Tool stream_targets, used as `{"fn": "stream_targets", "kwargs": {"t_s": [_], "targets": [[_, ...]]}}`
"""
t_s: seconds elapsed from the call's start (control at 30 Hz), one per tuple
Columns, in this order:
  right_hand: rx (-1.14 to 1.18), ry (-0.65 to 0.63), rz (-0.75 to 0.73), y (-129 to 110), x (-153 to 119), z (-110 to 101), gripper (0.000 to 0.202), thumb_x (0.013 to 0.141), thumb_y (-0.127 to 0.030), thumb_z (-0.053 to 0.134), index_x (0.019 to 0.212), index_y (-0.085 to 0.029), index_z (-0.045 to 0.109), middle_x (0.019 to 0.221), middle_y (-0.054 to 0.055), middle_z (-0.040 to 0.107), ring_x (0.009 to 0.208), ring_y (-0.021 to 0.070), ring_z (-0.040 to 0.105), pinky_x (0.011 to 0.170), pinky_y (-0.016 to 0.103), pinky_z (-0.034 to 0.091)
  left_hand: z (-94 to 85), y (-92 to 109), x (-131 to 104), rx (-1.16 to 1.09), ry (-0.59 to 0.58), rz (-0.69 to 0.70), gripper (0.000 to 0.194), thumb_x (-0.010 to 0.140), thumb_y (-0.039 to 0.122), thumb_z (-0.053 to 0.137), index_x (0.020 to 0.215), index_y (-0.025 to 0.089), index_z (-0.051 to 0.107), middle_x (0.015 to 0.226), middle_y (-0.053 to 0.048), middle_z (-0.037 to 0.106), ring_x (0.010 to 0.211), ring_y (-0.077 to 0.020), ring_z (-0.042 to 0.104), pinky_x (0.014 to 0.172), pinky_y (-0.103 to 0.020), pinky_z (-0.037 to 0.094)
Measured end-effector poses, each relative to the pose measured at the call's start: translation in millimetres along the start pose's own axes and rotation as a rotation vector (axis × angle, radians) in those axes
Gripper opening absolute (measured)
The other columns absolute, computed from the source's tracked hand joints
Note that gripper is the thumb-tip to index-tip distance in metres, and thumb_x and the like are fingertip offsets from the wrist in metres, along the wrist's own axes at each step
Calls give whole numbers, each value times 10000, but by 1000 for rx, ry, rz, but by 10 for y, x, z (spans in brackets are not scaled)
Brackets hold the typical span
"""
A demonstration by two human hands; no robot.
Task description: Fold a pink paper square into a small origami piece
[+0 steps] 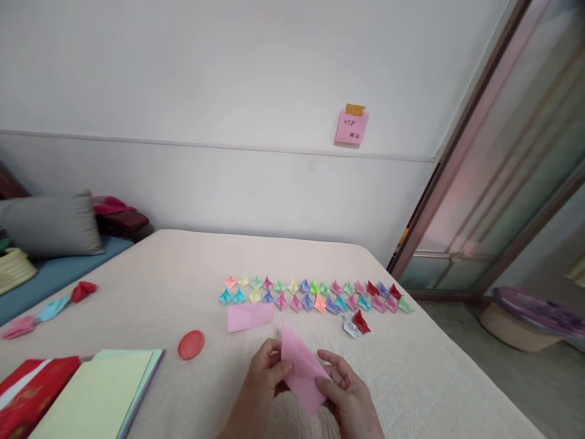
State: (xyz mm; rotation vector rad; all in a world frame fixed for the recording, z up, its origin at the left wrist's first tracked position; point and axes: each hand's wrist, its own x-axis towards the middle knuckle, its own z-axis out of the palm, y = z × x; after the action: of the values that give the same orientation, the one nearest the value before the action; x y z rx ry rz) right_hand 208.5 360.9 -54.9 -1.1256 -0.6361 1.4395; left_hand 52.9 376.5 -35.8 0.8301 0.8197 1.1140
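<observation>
A folded sheet of pink paper [301,372] is held up between my two hands near the front middle of the table. My left hand [269,372] pinches its left edge, with the thumb on the near face. On the lower right part of the sheet, my right hand [345,390] presses its thumb, the index finger raised a little. Just beyond them lies a flat pink paper strip [250,317]. Two rows of small folded paper pieces [295,301] in many colours stretch across the table, and a white one [351,326] and a red one [361,321] sit nearer.
A red round lid [191,345] lies left of my hands. Stacked coloured paper [98,390] and a red packet [34,390] are at the front left. Pink, blue and red pieces [53,309] rest by the left edge. A pink note [351,127] is taped on the wall.
</observation>
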Motion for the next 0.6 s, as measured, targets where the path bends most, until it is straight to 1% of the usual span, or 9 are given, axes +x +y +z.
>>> {"fn": "stream_targets", "kwargs": {"t_s": [0.1, 0.23, 0.33, 0.47, 0.6], "targets": [[-28, -31, -8, 5, 16, -25, 413, 601, -217, 771, 972, -152, 602, 682, 39, 731, 584, 157, 599, 557, 245, 427, 12, 27, -3, -81, -31, -10, 206, 745, 103, 590, 945, 149, 568, 821, -52, 653, 713, -166, 594, 671, -294, 460], [-34, -39, -3, -11, 17, -31, 386, 625, -236, 778, 964, -154, 612, 706, 32, 732, 595, 152, 597, 570, 246, 434, -15, 12, 34, -134, -16, 13, 286, 722, 69, 602, 995, 143, 561, 834, -64, 665, 733, -177, 618, 685, -307, 470], [-44, -26, -5, -27, -3, -17, 379, 619, -259, 792, 948, -156, 635, 651, 1, 700, 569, 138, 572, 540, 229, 421, -48, 3, 58, -155, 32, 25, 318, 716, 59, 603, 1019, 145, 559, 828, -58, 672, 737, -172, 623, 685, -303, 474], [-42, 16, 13, -46, -40, -5, 368, 595, -263, 812, 915, -156, 665, 633, -9, 687, 568, 131, 565, 535, 220, 421, -78, 12, 68, -169, 131, 26, 325, 698, 60, 626, 999, 157, 553, 803, -41, 678, 705, -152, 620, 669, -287, 471], [-20, 32, -1, -60, -60, -7, 349, 585, -242, 820, 893, -155, 680, 583, -34, 660, 537, 106, 543, 513, 192, 402, -110, 2, 93, -153, 173, 46, 323, 670, 65, 656, 960, 167, 559, 754, -19, 675, 660, -133, 608, 636, -262, 454]]}}
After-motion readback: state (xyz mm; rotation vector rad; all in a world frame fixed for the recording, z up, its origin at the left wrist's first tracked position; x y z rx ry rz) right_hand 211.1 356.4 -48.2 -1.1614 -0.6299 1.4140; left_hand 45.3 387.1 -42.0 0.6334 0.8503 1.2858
